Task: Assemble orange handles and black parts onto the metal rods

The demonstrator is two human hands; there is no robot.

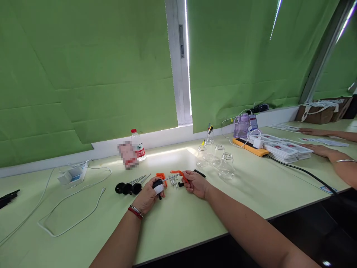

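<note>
Orange plastic forms the curved piece that is pinched between the thumb and fingers of the right hand, its forearm stretched in from the lower right. A slim silver metal rod with a black end is grasped at that end by the curled fingers of the left hand and pointed rightward; whether piece and rod touch cannot be told. Both are held above the pale green table.

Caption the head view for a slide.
Left hand holds a metal rod, right hand an orange piece, above a table with clear jars.
</note>
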